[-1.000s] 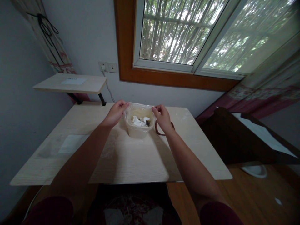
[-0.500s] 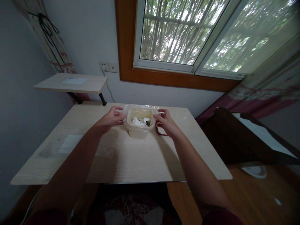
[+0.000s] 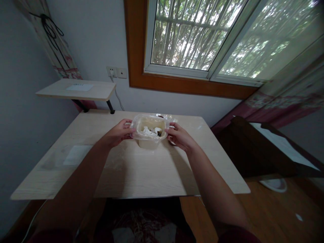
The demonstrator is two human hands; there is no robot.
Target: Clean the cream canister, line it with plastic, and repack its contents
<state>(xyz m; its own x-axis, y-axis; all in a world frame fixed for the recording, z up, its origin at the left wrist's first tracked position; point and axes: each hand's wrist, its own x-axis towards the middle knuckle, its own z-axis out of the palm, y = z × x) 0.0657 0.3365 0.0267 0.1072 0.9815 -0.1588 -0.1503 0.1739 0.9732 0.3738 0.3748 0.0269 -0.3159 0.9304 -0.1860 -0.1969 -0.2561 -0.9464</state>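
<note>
A small cream-coloured plastic bin (image 3: pixel 148 145) stands on the table in front of me. A clear plastic bag (image 3: pixel 136 121) lines it and folds out over its rim. Crumpled white paper (image 3: pixel 150 131) and something small and dark lie inside. On the left side, my left hand (image 3: pixel 120 133) pinches the bag's edge between thumb and fingers. My right hand (image 3: pixel 178 135) is closed on the bag's edge on the right. Below my right hand a dark brown curved piece (image 3: pixel 172 143) shows, mostly hidden; I cannot tell what it belongs to.
The pale wooden table (image 3: pixel 146 175) carries a white sheet (image 3: pixel 77 154) at left, apparently under a clear film. A raised shelf (image 3: pixel 98 91) with a paper label stands at the back left. Behind are a wall socket (image 3: pixel 116 72) with a cable and a window (image 3: pixel 187 37).
Both hands have lowered slightly along the bin's sides, drawing the bag's edge outward and down over the rim. More bag shows behind the bin. The brown curved piece is now more hidden.
</note>
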